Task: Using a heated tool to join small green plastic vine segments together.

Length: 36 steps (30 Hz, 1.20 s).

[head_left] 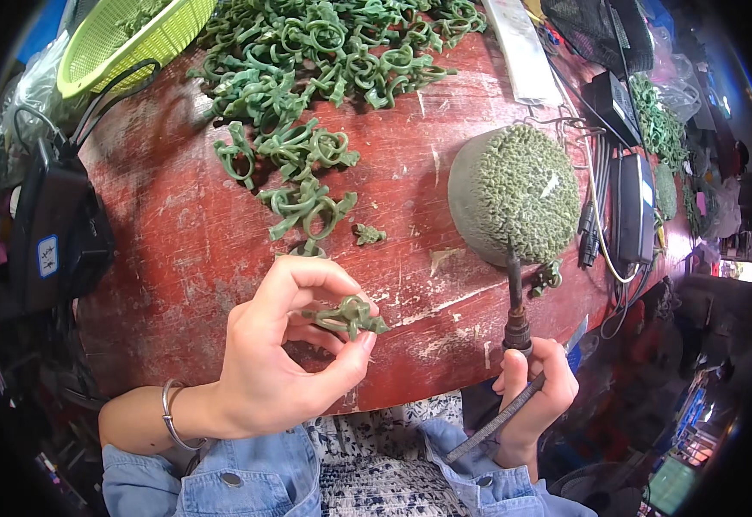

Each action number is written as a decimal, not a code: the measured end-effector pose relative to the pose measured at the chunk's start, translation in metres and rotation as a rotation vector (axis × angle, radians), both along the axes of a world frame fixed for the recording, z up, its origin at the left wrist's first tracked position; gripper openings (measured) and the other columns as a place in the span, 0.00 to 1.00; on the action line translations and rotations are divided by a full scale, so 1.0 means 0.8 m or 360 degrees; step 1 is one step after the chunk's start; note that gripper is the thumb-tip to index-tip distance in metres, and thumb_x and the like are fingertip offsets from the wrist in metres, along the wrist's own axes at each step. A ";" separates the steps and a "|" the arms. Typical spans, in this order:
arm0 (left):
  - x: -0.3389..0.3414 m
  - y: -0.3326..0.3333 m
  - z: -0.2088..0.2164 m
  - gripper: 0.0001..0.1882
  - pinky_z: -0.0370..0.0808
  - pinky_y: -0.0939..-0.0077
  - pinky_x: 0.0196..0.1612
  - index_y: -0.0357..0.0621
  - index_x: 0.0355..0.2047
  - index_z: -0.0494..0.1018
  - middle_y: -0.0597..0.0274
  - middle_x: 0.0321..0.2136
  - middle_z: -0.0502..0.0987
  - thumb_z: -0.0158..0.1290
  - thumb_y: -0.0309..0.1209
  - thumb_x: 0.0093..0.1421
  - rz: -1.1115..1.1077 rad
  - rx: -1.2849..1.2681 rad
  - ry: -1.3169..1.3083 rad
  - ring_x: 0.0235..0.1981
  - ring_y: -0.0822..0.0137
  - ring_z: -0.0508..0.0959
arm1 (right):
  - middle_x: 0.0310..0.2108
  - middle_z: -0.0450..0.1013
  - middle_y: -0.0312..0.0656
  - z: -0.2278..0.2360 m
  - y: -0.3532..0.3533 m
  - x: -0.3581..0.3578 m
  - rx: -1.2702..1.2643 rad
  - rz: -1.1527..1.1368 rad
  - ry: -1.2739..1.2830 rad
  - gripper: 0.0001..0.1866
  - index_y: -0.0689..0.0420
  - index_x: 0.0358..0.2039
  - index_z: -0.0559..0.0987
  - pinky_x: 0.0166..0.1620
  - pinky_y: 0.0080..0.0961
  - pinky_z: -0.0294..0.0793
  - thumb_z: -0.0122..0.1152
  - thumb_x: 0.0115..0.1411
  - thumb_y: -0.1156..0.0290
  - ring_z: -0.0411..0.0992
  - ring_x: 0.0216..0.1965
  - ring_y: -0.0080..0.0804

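Pinched between the thumb and fingers of my left hand (298, 345) is a small green wax ring piece (350, 317), held above the table's near edge. My right hand (538, 388) is closed round the handle of a soldering iron (516, 314) with a dark grey cord. The iron's tip meets the lower rim of a round grey-green block (527, 194) with a rough, pitted top. A small green wax piece (546, 277) lies just right of the iron, and another small green piece (370, 233) lies beyond my left hand.
A large heap of green wax ring pieces (324, 60) covers the far part of the worn red table (169, 224). A lime-green basket (78, 65) stands far left. Black power boxes (634, 207) and cables line the right side, near a pale flat bar (521, 52).
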<state>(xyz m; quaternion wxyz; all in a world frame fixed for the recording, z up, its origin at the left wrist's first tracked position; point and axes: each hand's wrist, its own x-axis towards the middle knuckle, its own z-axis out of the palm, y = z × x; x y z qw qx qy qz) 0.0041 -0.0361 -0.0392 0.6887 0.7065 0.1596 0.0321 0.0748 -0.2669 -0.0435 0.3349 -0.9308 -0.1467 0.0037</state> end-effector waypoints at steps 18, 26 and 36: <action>0.001 -0.002 0.004 0.20 0.77 0.84 0.33 0.38 0.41 0.60 0.61 0.32 0.74 0.55 0.16 0.50 0.0015 -0.0064 0.0115 0.36 0.73 0.78 | 0.17 0.69 0.42 0.002 0.015 -0.026 0.0121 0.0592 0.0203 0.16 0.63 0.28 0.75 0.21 0.25 0.68 0.65 0.50 0.62 0.70 0.17 0.38; 0.001 -0.004 0.003 0.20 0.76 0.86 0.32 0.38 0.41 0.60 0.62 0.31 0.75 0.55 0.17 0.50 0.0007 0.0005 0.0108 0.34 0.75 0.77 | 0.17 0.68 0.42 0.005 0.015 -0.023 0.0086 0.0616 0.0230 0.16 0.63 0.27 0.75 0.20 0.26 0.67 0.65 0.49 0.62 0.69 0.16 0.38; 0.004 -0.007 0.004 0.20 0.76 0.85 0.31 0.38 0.41 0.60 0.61 0.32 0.74 0.57 0.18 0.49 0.0039 -0.0025 0.0080 0.34 0.76 0.76 | 0.16 0.68 0.41 0.006 0.019 -0.020 0.0083 0.0588 0.0267 0.15 0.63 0.27 0.75 0.20 0.26 0.67 0.66 0.48 0.63 0.69 0.16 0.38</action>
